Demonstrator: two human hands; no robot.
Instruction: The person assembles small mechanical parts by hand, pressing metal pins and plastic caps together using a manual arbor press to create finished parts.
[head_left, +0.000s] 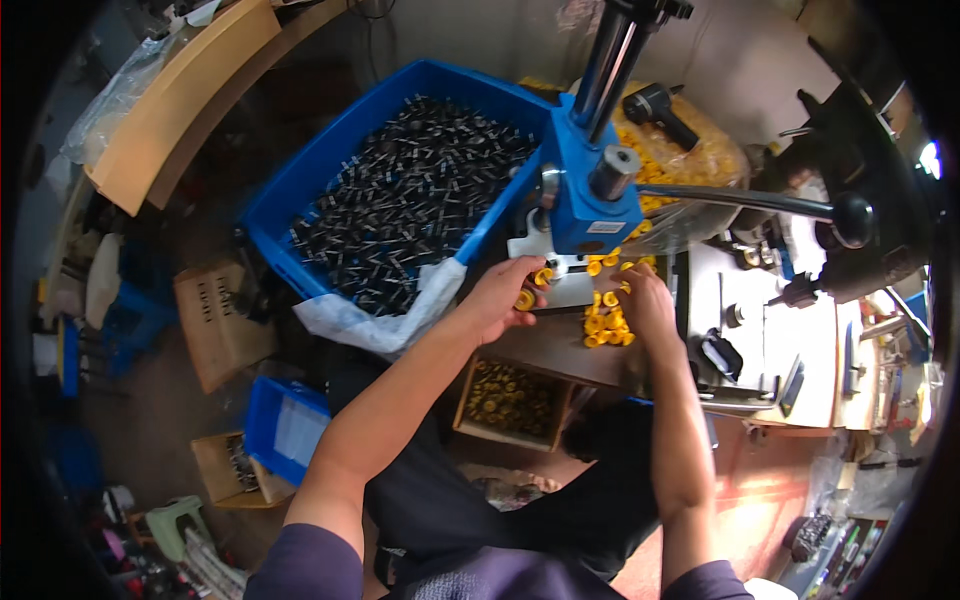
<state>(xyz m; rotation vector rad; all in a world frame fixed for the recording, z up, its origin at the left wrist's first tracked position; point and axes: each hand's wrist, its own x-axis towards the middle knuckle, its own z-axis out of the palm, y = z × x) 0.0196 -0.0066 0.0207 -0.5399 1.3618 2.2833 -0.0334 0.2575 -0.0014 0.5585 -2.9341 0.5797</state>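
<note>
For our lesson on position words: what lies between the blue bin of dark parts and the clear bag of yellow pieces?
The head view shows the blue press standing between the blue bin and the clear bag.

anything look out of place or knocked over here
A black pistol-shaped tool seems to rest on the plastic bag of yellow parts, an odd perch. The small blue bin sits askew, overlapping a cardboard box. Loose yellow caps lie in a heap beside the lever press.
</note>
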